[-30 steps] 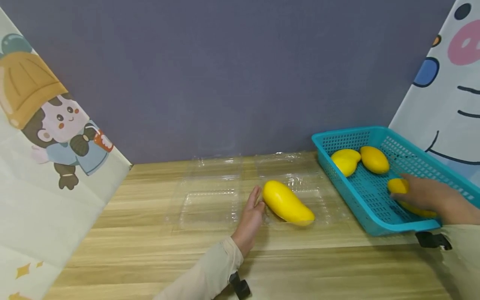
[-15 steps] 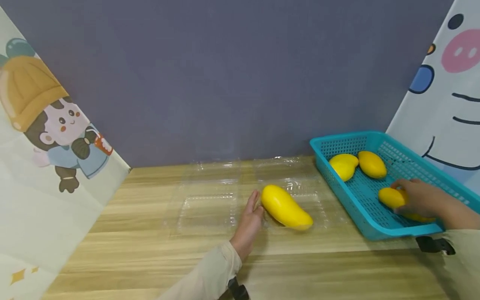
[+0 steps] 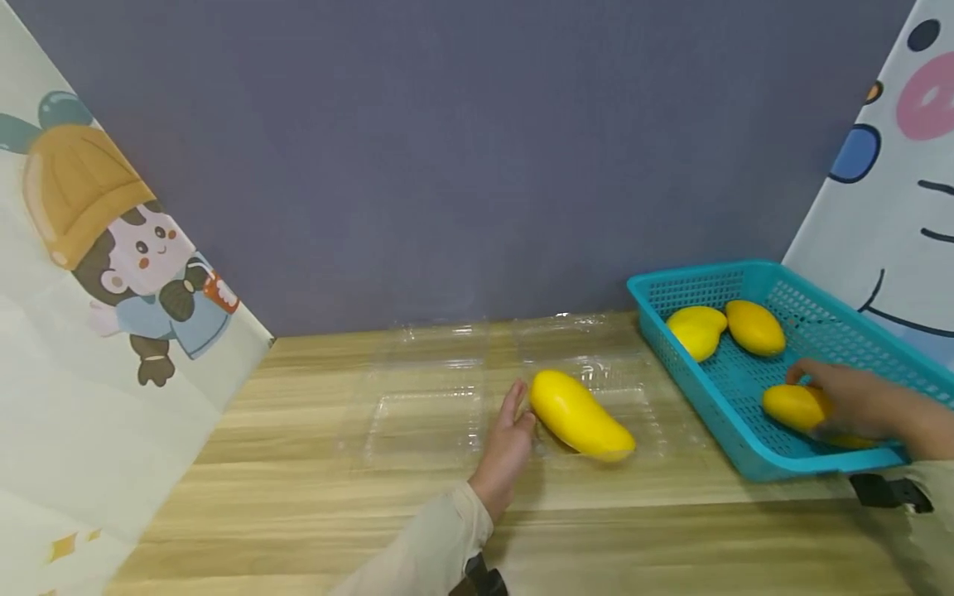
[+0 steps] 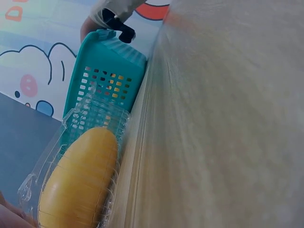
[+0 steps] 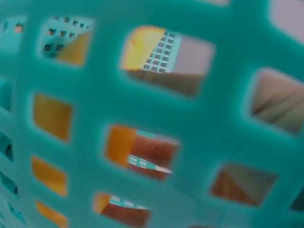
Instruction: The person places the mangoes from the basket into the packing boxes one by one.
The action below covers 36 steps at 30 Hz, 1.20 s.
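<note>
One basket (image 3: 701,397) holds at least three mangoes (image 3: 755,329).

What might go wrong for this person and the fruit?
The smooth mango gripped by the right hand might slip if lifted from the turquoise basket. The thin clear plastic container might slide if the left hand at its side bumps it, and its slanted mango could roll.

The mangoes (image 3: 577,414) are yellow, the basket (image 3: 715,406) teal, the table (image 3: 298,513) pale wood-grained, the sleeves (image 3: 425,546) cream, the back wall (image 3: 447,149) plain purplish grey.
</note>
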Motion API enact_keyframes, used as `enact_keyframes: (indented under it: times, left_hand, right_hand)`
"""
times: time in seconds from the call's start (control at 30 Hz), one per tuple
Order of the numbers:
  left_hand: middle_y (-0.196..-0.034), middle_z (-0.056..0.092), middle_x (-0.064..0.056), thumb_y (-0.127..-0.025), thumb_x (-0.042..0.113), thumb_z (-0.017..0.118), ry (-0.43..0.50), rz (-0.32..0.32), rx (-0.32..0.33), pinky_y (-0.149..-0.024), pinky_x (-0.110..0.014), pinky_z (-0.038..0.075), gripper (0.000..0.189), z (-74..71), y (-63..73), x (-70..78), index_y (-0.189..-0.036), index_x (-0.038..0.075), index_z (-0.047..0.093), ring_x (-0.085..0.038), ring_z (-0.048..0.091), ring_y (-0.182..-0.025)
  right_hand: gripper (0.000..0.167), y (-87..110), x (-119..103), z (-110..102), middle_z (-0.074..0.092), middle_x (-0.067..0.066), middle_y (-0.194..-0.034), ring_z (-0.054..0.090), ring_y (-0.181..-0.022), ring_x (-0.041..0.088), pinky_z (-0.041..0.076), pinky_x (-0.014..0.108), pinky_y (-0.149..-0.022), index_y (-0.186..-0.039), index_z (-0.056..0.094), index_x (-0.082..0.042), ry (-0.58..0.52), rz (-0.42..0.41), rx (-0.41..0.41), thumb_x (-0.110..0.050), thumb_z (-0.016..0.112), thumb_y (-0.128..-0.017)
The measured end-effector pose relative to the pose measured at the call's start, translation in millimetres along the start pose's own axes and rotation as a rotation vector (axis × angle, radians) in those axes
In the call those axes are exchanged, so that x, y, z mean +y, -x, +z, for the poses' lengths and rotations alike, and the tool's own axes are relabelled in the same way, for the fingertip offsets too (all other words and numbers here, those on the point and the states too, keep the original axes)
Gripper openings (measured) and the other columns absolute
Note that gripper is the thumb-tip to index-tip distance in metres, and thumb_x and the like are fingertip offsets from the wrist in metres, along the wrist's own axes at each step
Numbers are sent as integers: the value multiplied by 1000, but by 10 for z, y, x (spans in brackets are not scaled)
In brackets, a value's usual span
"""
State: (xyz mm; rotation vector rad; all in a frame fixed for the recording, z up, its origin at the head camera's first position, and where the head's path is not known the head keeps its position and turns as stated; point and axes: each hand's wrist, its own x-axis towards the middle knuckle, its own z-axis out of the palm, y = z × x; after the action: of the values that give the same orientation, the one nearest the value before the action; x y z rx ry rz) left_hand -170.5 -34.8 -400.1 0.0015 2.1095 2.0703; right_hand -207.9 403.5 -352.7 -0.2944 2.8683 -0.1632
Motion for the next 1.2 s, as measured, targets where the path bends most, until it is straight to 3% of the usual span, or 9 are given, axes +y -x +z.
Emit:
enact_keyframes:
  times: [0.17,0.47,0.7,0.83,0.93,1.07,1.2]
  left_hand:
    - [-167,20,-1,-104,13,37,26,12,-10,-124,-58,22,60,14,-7,-1,-160,20,17,-37,23,-152]
    - [-167,19,-2,-103,12,37,44,18,-8,-125,-58,19,62,19,-31,-4,-161,19,16,-38,25,-151]
    - [-168,19,-1,-103,10,37,53,7,-12,-124,-55,24,62,17,-28,4,-161,19,16,-35,27,-150]
    - [-168,19,0,-103,11,37,52,2,-14,-124,-55,24,62,5,-22,0,-161,20,16,-35,26,-151]
    - [-167,20,-2,-102,10,37,44,-2,-4,-124,-55,25,62,0,-25,-19,-160,19,18,-35,28,-150]
    - [-167,21,-2,-103,11,38,36,-6,2,-124,-56,24,61,1,-21,-24,-160,20,19,-33,30,-148]
    - [-167,21,-1,-103,11,38,35,-5,0,-124,-57,23,61,2,-15,0,-160,20,18,-33,29,-149]
  right_hand:
    - [59,12,-71,-32,62,35,-107,59,-95,53,54,60,-74,-115,58,-1,16,-47,-34,-12,89,-66]
    - [64,38,-244,-82,65,27,-114,61,-99,47,56,53,-74,-125,59,-5,-67,-100,-97,-14,87,-68]
    - [70,91,-295,-55,62,28,-126,59,-108,50,54,57,-78,-132,61,-5,-51,-136,-69,-16,87,-68]
    - [75,90,-296,-20,60,29,-130,61,-101,38,55,47,-74,-135,59,-5,-49,-154,-75,-13,88,-66]
    - [77,78,-306,-8,64,23,-122,57,-90,26,50,37,-69,-138,56,-4,-57,-145,-95,-12,87,-68]
    - [77,88,-332,-39,67,15,-110,54,-85,23,50,38,-68,-140,51,2,-54,-126,-52,-15,82,-72]
    - [76,122,-392,-124,68,12,-105,54,-80,19,48,35,-65,-139,49,6,-34,-119,57,-24,81,-77]
